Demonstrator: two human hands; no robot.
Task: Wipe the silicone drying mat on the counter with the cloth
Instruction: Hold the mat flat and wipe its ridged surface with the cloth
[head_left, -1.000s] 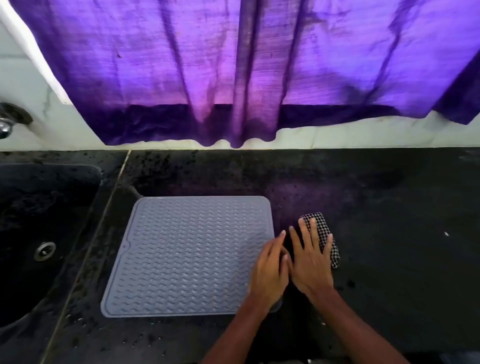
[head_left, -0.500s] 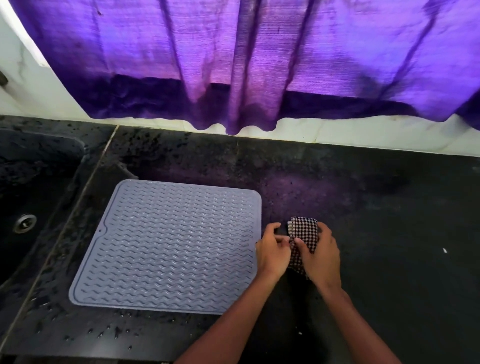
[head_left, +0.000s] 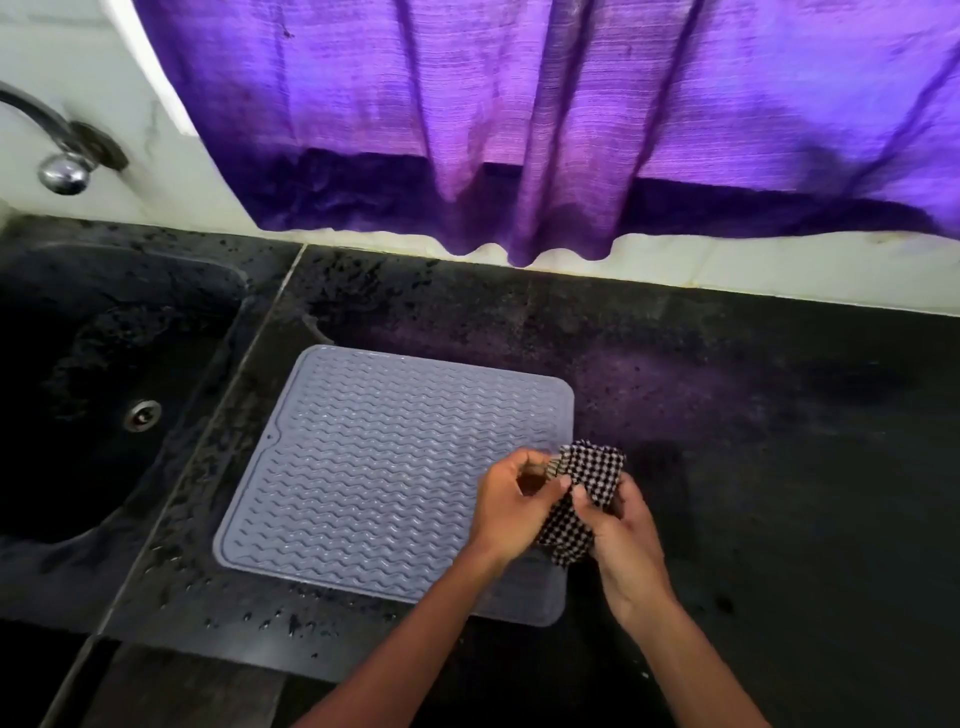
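Note:
A grey silicone drying mat (head_left: 384, 478) with wavy ridges lies flat on the black counter (head_left: 779, 441). Over its right edge both hands hold a black-and-white checked cloth (head_left: 592, 478), lifted off the counter. My left hand (head_left: 511, 506) pinches the cloth's upper left corner. My right hand (head_left: 621, 540) grips its crumpled lower part, with the cloth bunched between the two hands. Both forearms reach in from the bottom edge and cover the mat's near right corner.
A black sink (head_left: 104, 395) with a round drain (head_left: 141, 414) lies left of the mat. A chrome tap (head_left: 62, 156) sits on the white wall behind it. A purple curtain (head_left: 545, 130) hangs over the counter's back edge. Water drops speckle the counter near the mat.
The cloth lay on the counter under my flat right hand. Both hands then took hold of it and have lifted it, now spreading it over the mat's right edge.

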